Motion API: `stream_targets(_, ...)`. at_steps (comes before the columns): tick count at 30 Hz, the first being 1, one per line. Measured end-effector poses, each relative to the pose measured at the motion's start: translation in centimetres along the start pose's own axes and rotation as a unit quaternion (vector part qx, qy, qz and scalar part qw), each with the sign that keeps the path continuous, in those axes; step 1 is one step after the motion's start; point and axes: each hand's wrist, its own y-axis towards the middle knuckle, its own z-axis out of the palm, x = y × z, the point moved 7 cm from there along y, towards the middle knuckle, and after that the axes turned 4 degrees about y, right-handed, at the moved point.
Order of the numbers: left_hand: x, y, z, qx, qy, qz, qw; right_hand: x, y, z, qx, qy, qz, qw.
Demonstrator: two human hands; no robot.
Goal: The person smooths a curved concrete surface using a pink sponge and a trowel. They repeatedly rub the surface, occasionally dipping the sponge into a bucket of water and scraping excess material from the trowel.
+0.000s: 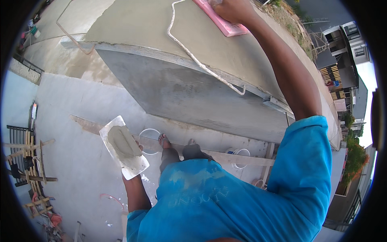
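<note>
My right hand (229,10) is closed on a pink plastering float (229,27), partly cut off by the upper edge of the view. The float lies against the grey plastered top (133,20) of a wall. On my left, a white rectangular mortar board (135,169) is held up, tilted, with a smeared heap of wet grey mortar (125,141) on it. My left hand (139,145) is mostly hidden under the board; only some fingers show at its right edge, and the forearm comes up from below.
A straight batten (153,54) runs along the wall's edge, with bent metal rods (189,52) (66,28) over it. I stand on a wooden plank (225,156) above the floor. Below are a white bucket (243,153) and a round white rim (148,131). Timber frames (30,153) stand far left.
</note>
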Motion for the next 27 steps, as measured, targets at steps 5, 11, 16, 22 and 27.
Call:
stream_targets(5,0.5,1.8,0.2,0.054,-0.057,-0.009,0.997,0.3,-9.6,-2.2,0.023,0.096,-0.162,0.982)
stream_targets(11,-2.4,1.4,3.1,-0.001,-0.028,-0.034,0.999,-4.9,-6.7,-2.7,-0.052,0.019,-0.093,0.994)
stream_targets(16,-2.7,2.2,10.0,0.169,-0.118,-0.075,0.976,-1.8,-11.9,-0.5,-0.016,0.097,-0.218,0.971)
stream_targets(22,-4.5,2.0,5.3,-0.06,0.143,0.034,0.987,-10.1,-22.2,-3.4,0.033,0.176,-0.129,0.975)
stream_targets(27,-4.8,3.2,6.7,-0.033,0.205,0.025,0.978,1.1,-13.2,-1.1,0.02,0.128,-0.279,0.952)
